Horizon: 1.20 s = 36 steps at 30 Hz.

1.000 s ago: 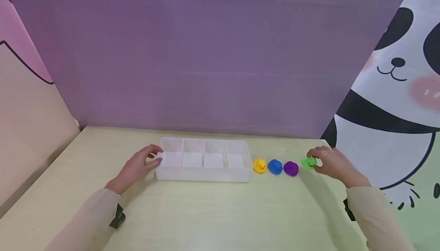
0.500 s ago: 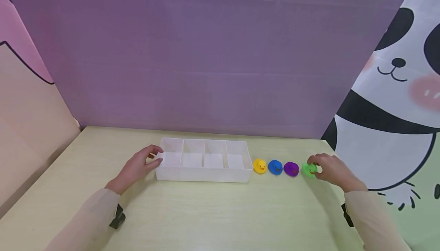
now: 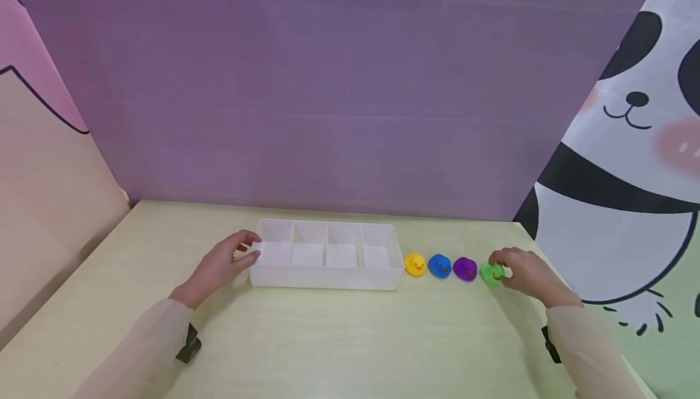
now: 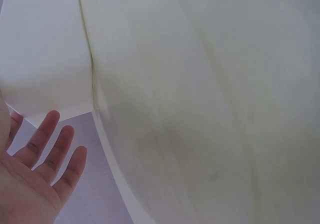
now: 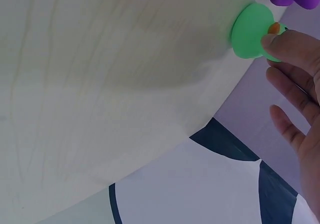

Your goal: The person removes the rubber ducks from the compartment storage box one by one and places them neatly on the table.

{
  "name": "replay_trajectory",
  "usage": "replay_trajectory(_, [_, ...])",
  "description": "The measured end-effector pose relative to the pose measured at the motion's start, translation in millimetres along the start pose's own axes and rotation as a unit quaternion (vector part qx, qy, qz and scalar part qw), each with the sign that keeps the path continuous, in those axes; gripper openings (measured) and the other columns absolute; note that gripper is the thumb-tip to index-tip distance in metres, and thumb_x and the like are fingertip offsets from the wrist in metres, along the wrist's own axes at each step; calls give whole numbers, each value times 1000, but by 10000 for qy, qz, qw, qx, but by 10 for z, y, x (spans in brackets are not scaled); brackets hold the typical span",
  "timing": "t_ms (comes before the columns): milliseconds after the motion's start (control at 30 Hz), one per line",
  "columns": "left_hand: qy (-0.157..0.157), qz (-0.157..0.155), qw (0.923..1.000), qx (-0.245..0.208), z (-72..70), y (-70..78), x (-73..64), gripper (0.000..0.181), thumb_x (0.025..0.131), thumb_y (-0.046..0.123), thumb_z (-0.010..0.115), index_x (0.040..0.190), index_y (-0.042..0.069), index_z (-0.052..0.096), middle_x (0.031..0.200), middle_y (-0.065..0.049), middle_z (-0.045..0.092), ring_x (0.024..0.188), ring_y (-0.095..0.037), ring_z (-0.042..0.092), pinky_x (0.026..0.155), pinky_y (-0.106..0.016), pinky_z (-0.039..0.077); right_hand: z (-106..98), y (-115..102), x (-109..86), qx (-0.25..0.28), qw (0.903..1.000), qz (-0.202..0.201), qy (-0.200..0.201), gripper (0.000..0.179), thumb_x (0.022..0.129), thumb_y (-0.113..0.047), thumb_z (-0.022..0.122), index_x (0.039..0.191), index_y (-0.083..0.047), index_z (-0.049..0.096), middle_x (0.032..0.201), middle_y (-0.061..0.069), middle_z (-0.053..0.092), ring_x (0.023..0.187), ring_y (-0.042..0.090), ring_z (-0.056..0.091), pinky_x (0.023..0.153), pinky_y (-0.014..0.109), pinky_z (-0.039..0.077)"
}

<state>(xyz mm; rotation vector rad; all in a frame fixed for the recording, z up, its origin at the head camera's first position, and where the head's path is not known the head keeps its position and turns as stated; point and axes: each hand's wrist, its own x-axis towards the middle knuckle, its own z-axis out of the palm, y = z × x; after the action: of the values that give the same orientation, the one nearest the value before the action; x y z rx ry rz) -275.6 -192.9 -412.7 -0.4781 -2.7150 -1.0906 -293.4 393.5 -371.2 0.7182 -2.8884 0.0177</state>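
A white four-section box stands on the table. My left hand is at its left end, with thumb and index finger at the rim; whether they touch it is hard to tell. The left wrist view shows that hand's fingers spread beside the box wall. To the right, my right hand pinches a green toy duck between thumb and fingers, its base at the tabletop. Left of it, in a row, sit a purple duck, a blue duck and a yellow duck.
The pale wooden table ends at a purple backdrop behind the box. A panda-printed cloth borders its right edge, near the right hand. The yellow duck sits close to the box's right end.
My right hand has brought the green duck down and nearer to me, then slightly left toward the purple duck. The left hand and the box have kept their places.
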Motion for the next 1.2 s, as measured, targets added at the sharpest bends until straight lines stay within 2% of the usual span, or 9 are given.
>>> replay_trajectory(400, [37,39,10000,21,2,-10,9,27,90,25,56,115,15,54,114,-11,59,104,-28,56,83,-46,46,-5,8,21,7,9999,72,-123,30,64,0,76,91,-7,64,86,4,64,79,22,59,73,43,52])
replay_trajectory(833, [-28,112,9997,201,-25,1,3,30,89,26,58,115,12,54,111,-10,60,103,-29,56,81,-45,46,-15,-1,-23,57,9999,106,-73,33,64,0,75,95,-6,65,90,6,64,82,25,59,72,43,51])
replay_trajectory(1200, [-49,235,9967,770,-97,96,9,31,88,27,58,115,11,54,107,-5,60,102,-27,57,78,-44,48,-86,-58,-49,57,9999,101,51,35,65,0,74,98,-3,63,92,10,64,83,28,60,73,45,51])
